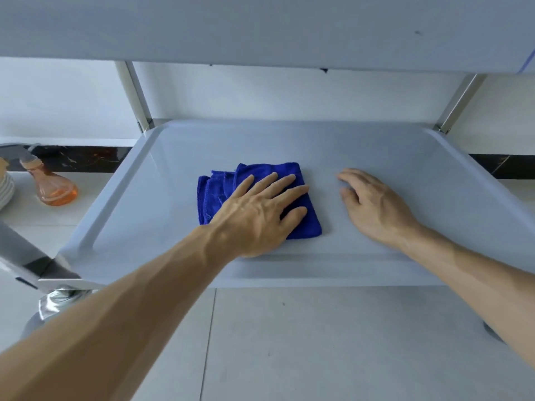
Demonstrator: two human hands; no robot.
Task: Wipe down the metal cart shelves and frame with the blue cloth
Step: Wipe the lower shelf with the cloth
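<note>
Left hand point(257, 215) flat on blue cloth point(307, 224), lower shelf point(144, 175) — right hand point(373, 206) beside

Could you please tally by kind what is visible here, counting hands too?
Hands: 2 (left hand, right hand)
Blue cloth: 1
Cart shelves: 2 (lower shelf, upper shelf)
Orange spray bottle: 1
Stack of white plates: 1
Total: 7

I am pressing my left hand point(257, 215) flat on the folded blue cloth point(260, 195) lying on the cart's lower shelf point(405, 157), while my right hand point(373, 206) is resting just beside it; an orange spray bottle point(53, 188) is standing on the floor left of the cart
</note>
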